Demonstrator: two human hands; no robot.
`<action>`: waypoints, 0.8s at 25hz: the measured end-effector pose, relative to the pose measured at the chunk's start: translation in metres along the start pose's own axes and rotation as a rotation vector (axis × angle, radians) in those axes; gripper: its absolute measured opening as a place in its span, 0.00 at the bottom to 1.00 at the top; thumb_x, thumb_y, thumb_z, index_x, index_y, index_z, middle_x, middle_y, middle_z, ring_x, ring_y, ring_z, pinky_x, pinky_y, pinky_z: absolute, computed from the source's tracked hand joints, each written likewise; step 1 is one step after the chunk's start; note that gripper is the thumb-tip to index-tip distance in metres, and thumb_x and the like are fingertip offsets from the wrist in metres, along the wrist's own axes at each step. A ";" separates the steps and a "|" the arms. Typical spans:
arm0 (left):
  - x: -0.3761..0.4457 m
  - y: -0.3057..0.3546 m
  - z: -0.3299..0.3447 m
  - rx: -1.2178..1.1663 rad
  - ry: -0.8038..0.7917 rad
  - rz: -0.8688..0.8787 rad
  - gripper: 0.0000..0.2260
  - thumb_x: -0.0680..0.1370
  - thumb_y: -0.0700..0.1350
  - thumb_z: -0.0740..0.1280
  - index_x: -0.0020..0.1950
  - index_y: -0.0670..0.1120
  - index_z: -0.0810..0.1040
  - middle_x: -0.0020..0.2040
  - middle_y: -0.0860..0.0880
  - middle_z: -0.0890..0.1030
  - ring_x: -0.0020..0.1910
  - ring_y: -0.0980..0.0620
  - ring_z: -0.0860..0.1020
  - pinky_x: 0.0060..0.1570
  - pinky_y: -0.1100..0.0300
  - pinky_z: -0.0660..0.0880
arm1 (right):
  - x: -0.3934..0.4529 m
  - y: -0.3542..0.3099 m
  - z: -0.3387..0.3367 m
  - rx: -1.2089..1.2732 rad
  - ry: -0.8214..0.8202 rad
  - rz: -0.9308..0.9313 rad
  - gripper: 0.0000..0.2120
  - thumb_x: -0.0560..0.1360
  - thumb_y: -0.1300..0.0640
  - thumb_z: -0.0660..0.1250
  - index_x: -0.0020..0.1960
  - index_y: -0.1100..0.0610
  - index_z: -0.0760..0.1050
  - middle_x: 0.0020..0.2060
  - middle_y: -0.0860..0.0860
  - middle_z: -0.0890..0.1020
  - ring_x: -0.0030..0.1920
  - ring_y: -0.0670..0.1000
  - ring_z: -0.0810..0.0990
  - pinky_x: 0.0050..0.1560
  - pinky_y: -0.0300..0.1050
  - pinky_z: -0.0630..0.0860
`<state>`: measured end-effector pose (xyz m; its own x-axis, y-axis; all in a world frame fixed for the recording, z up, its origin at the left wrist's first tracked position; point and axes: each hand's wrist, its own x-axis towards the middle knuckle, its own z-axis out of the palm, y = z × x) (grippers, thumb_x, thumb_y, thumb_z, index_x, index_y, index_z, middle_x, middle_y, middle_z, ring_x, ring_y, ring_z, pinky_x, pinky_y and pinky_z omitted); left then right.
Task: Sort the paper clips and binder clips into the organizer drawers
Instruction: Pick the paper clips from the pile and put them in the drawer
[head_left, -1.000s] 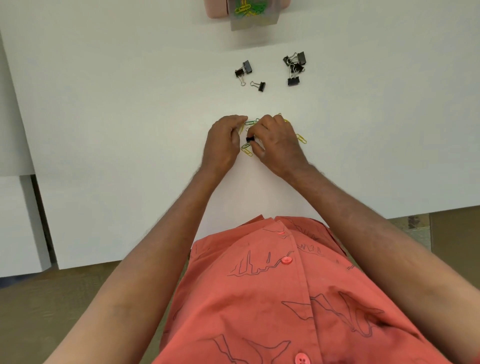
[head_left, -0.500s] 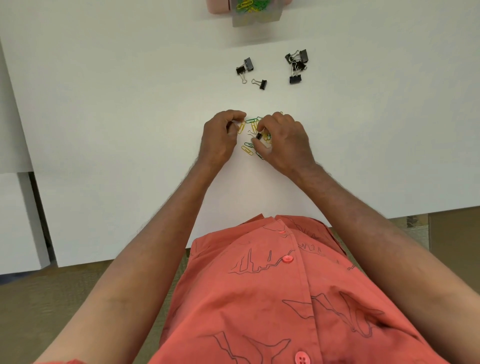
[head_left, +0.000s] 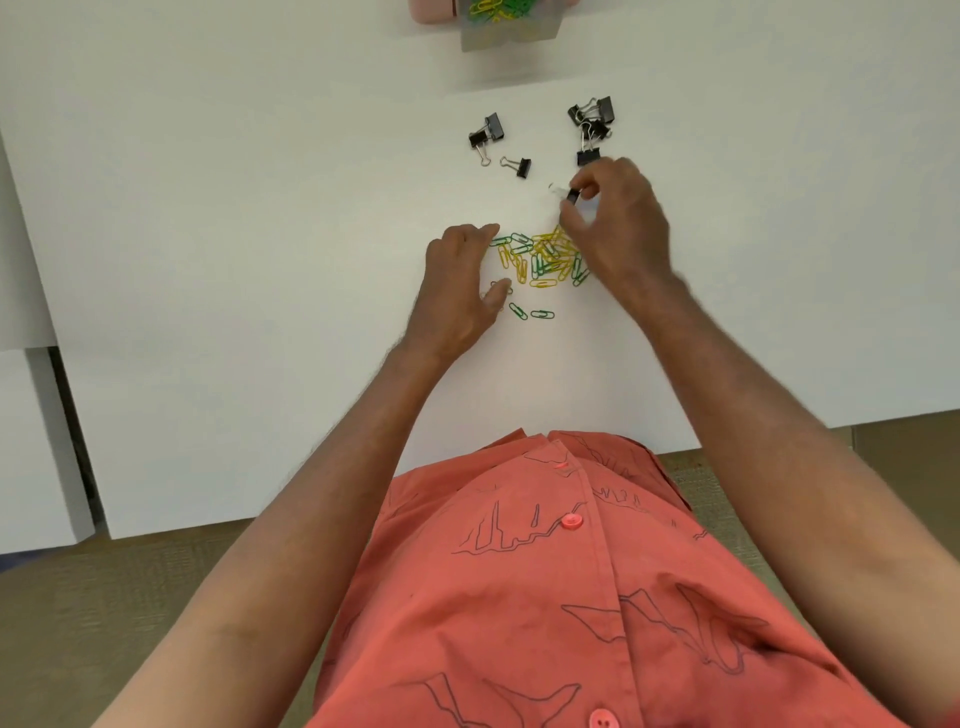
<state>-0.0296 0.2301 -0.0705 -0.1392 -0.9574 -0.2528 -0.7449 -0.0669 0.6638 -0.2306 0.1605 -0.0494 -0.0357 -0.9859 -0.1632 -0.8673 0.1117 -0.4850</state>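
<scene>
Head view looks down on a white table (head_left: 208, 260) where the right hand (head_left: 618, 228) pinches a small black binder clip (head_left: 573, 196) between thumb and fingertips, lifted just off the surface, its wire handles pointing left as a blurred glint. The held clip lies between two groups: a heap of green and yellow paper clips (head_left: 545, 260) just nearer the person, and a cluster of binder clips (head_left: 592, 124) just beyond the hand, toward the far edge. A second, looser set of three binder clips (head_left: 498, 145) sits to the left of that cluster.

The left hand (head_left: 462, 280) rests on the table at the left edge of the paper-clip heap, fingers loosely curved and holding nothing, thumb over a stray clip or two.

At the top edge, partly cut off, stands the organizer (head_left: 511, 23) with a clear drawer pulled toward the person, already holding green and yellow paper clips. It lies well beyond the held clip, straight ahead and slightly left — so the right hand is the nearer one, and its likely path runs forward over the binder-clip cluster. Whether the clip is bound for that cluster or for a drawer cannot be told. No drawer for binder clips is visible here — most sorting looks undone.
</scene>
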 end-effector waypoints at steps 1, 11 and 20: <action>-0.002 0.004 -0.001 0.017 -0.054 -0.015 0.33 0.76 0.48 0.73 0.78 0.45 0.65 0.69 0.44 0.69 0.66 0.45 0.66 0.66 0.59 0.65 | 0.010 0.005 -0.004 -0.004 -0.002 0.031 0.11 0.76 0.49 0.67 0.56 0.51 0.77 0.53 0.49 0.79 0.54 0.52 0.78 0.51 0.49 0.76; 0.015 0.016 -0.014 0.250 -0.232 -0.005 0.42 0.70 0.43 0.79 0.80 0.49 0.61 0.70 0.45 0.64 0.65 0.43 0.69 0.58 0.45 0.78 | -0.017 0.018 -0.014 0.046 -0.273 0.113 0.37 0.72 0.42 0.76 0.75 0.47 0.64 0.68 0.52 0.68 0.68 0.53 0.70 0.62 0.51 0.74; 0.029 0.021 -0.013 0.229 -0.167 0.012 0.08 0.77 0.39 0.70 0.55 0.45 0.78 0.55 0.44 0.75 0.49 0.43 0.77 0.47 0.49 0.76 | -0.041 0.013 0.003 0.130 -0.339 -0.040 0.27 0.73 0.63 0.76 0.69 0.53 0.73 0.63 0.55 0.69 0.60 0.55 0.75 0.64 0.53 0.77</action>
<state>-0.0407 0.1972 -0.0543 -0.2407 -0.8968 -0.3711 -0.8679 0.0277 0.4960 -0.2393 0.2032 -0.0517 0.1825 -0.8953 -0.4063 -0.7938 0.1097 -0.5983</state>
